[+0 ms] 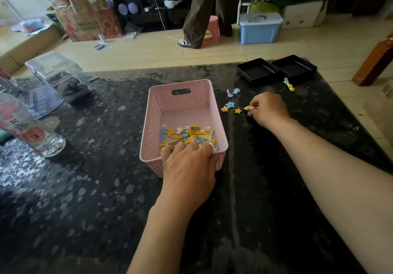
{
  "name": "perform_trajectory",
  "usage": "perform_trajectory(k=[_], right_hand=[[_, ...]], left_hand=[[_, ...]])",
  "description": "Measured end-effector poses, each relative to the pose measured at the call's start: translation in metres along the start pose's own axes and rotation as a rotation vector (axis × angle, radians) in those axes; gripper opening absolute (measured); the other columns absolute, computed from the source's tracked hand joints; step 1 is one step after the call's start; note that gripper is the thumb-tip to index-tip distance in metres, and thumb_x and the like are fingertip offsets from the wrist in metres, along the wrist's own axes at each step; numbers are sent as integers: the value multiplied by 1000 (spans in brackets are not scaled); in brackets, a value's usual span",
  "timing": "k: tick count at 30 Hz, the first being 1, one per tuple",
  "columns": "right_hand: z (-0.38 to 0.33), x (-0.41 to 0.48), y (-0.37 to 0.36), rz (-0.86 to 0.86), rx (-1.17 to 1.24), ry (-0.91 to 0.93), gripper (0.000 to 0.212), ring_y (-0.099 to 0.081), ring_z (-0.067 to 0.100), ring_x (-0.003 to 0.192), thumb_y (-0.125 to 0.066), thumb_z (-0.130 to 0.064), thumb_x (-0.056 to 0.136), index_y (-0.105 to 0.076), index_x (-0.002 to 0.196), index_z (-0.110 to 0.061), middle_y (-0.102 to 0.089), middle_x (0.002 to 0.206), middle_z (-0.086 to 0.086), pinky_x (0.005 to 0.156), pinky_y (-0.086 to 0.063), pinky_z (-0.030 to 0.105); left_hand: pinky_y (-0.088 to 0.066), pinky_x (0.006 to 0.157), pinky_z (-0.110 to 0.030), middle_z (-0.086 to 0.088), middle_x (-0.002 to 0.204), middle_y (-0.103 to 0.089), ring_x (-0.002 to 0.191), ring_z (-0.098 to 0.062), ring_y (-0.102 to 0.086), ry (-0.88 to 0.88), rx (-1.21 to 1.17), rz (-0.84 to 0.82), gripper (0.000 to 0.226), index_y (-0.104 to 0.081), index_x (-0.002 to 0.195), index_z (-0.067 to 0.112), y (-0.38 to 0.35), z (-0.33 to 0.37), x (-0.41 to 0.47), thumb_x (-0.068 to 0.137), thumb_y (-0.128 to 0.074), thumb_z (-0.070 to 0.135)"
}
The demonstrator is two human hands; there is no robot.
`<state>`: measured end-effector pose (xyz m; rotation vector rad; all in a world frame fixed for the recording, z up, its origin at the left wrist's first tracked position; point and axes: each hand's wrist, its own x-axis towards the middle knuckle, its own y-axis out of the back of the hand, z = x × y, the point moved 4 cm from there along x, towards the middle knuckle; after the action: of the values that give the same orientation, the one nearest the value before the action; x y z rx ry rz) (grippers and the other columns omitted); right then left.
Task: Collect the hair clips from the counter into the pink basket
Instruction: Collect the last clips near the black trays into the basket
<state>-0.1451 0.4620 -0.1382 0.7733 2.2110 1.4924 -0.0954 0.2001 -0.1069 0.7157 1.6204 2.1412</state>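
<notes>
Head view shows the right hand [269, 110], its grip pinched on a yellow hair clip [249, 108] toward the desk's far right edge; the pink basket [180, 103] lies leftward; the left hand [188, 165] clasps its near rim.

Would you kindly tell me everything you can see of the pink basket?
The pink basket is rectangular, apparently plastic, with perforated walls and an oval handle slot in its far wall. It sits upright on the dark counter, open on top, holding a pile of hair clips near its front. The left hand rests over its near rim.
</notes>
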Motion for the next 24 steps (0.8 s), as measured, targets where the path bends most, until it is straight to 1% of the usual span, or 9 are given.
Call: perform_trajectory(k=[2, 4, 5, 6, 8, 10, 15, 20, 24], right_hand=[[5, -1, 8, 40, 138, -27, 15, -64, 16, 85, -71, -14, 88, -75, 102, -14, -71, 102, 6, 76, -55, 29], [11, -1, 14, 37, 270, -56, 19, -59, 1, 68, -70, -10, 89, -74, 107, -13, -72, 102, 4, 58, -46, 12], [13, -2, 16, 29, 331, -69, 20, -57, -3, 64, -70, -9, 89, -74, 108, -13, -72, 100, 3, 52, -43, 8], [14, -2, 19, 22, 397, -80, 20, -59, -2, 65, -70, -8, 88, -74, 107, -13, -72, 100, 2, 52, -45, 9], [15, -2, 24, 5, 551, -97, 18, -68, 7, 76, -72, -7, 86, -75, 102, -17, -72, 102, 4, 66, -58, 24], [11, -2, 30, -35, 697, -91, 16, -72, 16, 82, -74, -6, 85, -74, 92, -20, -72, 98, 6, 76, -61, 36], [-31, -16, 54, -135, 992, 56, 11, -73, 22, 80, -73, -1, 84, -74, 88, -11, -72, 95, 15, 72, -61, 33], [-89, -48, 67, -280, 981, 310, 13, -74, 23, 83, -73, 1, 83, -74, 93, -7, -73, 92, 13, 73, -61, 34], [-108, -62, 63, -419, 876, 461, 31, -69, 22, 100, -69, 8, 80, -76, 90, -21, -73, 99, 6, 84, -58, 35]], left_hand=[[-25, 86, -37, 13, 82, -55, 83, -16, -48, 0, -2, 0, 26, -49, 81, 29, 0, 0, 0, 97, -37, 46], [-25, 85, -37, 13, 81, -54, 82, -16, -48, 0, -1, 5, 26, -48, 80, 29, 0, 1, 0, 96, -37, 46], [-25, 85, -37, 13, 80, -54, 82, -16, -48, 0, 2, 6, 26, -48, 80, 29, 0, 1, 0, 97, -37, 46], [-26, 85, -37, 13, 80, -54, 82, -16, -48, 0, 5, 6, 26, -48, 80, 29, 0, 1, 0, 97, -37, 46], [-25, 84, -37, 12, 81, -55, 82, -16, -47, -2, 14, 4, 27, -50, 81, 29, 0, 1, -1, 97, -36, 46], [-24, 84, -37, 12, 82, -55, 82, -15, -47, -1, 15, 3, 27, -50, 82, 29, 1, 1, -1, 97, -36, 46], [-22, 82, -37, 11, 82, -56, 83, -17, -49, -3, 23, 15, 27, -52, 82, 27, 1, 1, -1, 96, -37, 45], [-22, 82, -37, 11, 85, -57, 85, -18, -49, -5, 37, 10, 29, -53, 85, 27, 0, 1, -2, 97, -36, 46], [-24, 84, -38, 10, 87, -59, 87, -19, -51, -8, 17, 8, 26, -54, 86, 28, 0, 0, -1, 96, -38, 45]])
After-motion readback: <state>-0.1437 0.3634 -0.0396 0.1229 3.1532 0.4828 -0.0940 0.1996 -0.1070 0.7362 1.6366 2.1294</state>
